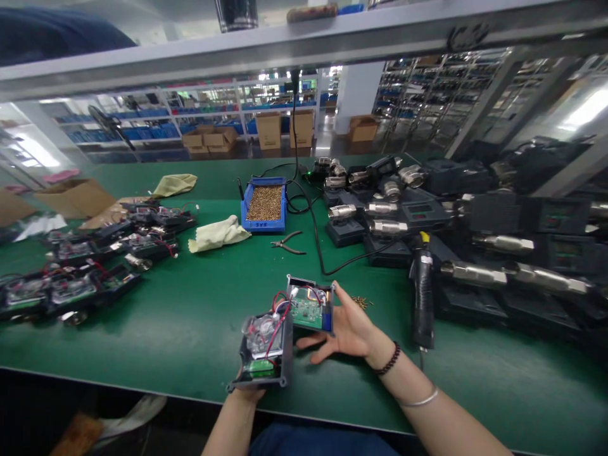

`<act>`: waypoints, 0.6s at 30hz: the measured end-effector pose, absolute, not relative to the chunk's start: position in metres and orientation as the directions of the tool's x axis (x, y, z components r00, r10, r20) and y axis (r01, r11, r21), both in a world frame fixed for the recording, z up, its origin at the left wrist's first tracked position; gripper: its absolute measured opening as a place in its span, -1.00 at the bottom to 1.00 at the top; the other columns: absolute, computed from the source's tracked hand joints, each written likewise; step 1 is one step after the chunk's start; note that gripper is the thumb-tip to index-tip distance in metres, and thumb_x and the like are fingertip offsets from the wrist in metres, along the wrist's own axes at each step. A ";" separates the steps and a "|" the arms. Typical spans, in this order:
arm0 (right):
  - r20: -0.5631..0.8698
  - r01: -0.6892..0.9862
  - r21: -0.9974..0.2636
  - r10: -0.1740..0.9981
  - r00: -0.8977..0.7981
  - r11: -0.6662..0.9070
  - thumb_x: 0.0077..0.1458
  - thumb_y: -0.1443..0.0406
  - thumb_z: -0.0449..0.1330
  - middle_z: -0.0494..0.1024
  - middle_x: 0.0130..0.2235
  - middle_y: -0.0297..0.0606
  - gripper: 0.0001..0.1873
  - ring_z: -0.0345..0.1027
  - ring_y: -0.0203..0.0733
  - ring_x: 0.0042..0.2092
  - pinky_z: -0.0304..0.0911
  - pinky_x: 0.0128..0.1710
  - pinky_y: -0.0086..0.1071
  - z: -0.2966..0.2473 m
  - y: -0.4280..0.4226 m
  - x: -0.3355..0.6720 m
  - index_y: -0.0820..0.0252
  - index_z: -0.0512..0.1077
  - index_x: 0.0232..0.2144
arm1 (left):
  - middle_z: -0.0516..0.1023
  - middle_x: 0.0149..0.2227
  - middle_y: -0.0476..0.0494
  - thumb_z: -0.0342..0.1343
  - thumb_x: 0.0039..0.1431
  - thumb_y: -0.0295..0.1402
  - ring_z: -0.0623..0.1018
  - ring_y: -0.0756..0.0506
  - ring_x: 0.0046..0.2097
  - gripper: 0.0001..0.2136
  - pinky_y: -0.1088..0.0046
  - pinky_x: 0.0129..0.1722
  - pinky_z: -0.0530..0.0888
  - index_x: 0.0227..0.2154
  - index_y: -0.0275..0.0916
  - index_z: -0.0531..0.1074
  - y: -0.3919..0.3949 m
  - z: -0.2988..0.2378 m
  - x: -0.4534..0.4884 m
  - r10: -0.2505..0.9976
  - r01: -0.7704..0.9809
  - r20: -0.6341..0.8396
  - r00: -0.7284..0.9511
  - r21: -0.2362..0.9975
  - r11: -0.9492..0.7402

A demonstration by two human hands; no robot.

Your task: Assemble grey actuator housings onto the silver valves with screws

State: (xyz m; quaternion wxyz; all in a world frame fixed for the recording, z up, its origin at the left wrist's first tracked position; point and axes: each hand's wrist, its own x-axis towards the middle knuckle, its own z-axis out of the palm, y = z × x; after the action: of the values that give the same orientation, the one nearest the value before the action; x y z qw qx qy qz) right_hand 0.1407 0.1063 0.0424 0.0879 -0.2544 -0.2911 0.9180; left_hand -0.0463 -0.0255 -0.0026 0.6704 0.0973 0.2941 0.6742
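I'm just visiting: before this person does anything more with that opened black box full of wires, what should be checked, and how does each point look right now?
1. Left hand supports the open housing from below: ok.
2. Right hand steadies the circuit-board half: ok.
3. Red wires unpinched: cannot tell.
4. Electric screwdriver within reach on the green table: ok.
5. Loose screws beside the right hand: ok.

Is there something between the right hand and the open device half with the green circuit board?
No. The right hand already touches the open half from its right side, fingers beneath it. The left hand supports the other half from below.
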 end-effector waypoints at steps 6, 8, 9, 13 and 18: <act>-0.346 -0.172 -0.438 0.342 -0.873 -0.882 0.03 0.02 0.15 0.63 -0.22 -0.01 -0.47 0.51 0.07 -0.25 0.37 -0.26 0.02 0.040 0.108 0.149 0.29 0.45 -0.09 | 0.59 -0.08 -0.17 0.36 -0.17 -0.44 0.60 -0.20 -0.10 -0.42 0.25 0.01 0.48 0.02 -0.20 0.43 -0.016 0.015 -0.017 0.908 -0.342 -0.223 -0.356 0.935 0.095; -0.389 -0.269 -0.434 0.448 -0.805 -0.860 0.01 0.17 0.18 0.65 -0.31 -0.13 -0.64 0.50 -0.05 -0.31 0.39 -0.24 -0.08 0.037 0.108 0.148 0.26 0.49 -0.17 | 0.57 -0.09 -0.19 0.34 -0.15 -0.42 0.60 -0.20 -0.14 -0.40 0.20 -0.03 0.50 0.05 -0.22 0.38 -0.018 0.013 -0.004 0.875 -0.223 -0.187 -0.447 0.970 0.093; -0.389 -0.326 -0.436 0.502 -0.772 -0.839 0.00 0.21 0.18 0.65 -0.32 -0.19 -0.68 0.50 -0.10 -0.31 0.39 -0.20 -0.13 0.037 0.108 0.147 0.24 0.50 -0.19 | 0.56 -0.11 -0.21 0.33 -0.14 -0.39 0.59 -0.21 -0.14 -0.41 0.18 -0.04 0.50 0.04 -0.24 0.37 -0.020 0.010 0.002 0.845 -0.157 -0.151 -0.513 0.984 0.081; -0.392 -0.494 -0.439 0.654 -0.647 -0.751 0.03 0.12 0.17 0.66 -0.22 -0.25 -0.63 0.51 -0.13 -0.22 0.37 -0.08 -0.18 0.043 0.104 0.142 0.19 0.52 -0.16 | 0.45 -0.04 -0.29 0.29 -0.12 -0.36 0.50 -0.27 -0.01 -0.48 0.07 0.05 0.42 -0.03 -0.28 0.37 -0.024 -0.004 0.024 0.673 0.251 0.143 -0.725 0.966 0.065; -0.435 -0.564 -0.427 0.707 -0.557 -0.707 -0.02 0.04 0.21 0.67 -0.25 -0.22 -0.57 0.52 -0.03 -0.15 0.36 -0.02 -0.13 0.046 0.086 0.127 0.19 0.54 -0.18 | 0.35 0.09 -0.40 0.09 0.05 -0.50 0.40 -0.29 0.13 -0.52 -0.02 0.13 0.36 0.09 -0.32 0.26 -0.039 -0.023 0.038 0.726 0.545 0.311 -0.613 0.832 0.104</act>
State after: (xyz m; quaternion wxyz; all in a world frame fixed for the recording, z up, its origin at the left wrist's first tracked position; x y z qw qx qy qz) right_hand 0.1272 0.0856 0.0458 0.3635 -0.2989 -0.1199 0.8742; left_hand 0.0381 -0.0388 -0.0229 0.0886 0.4307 0.7375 0.5126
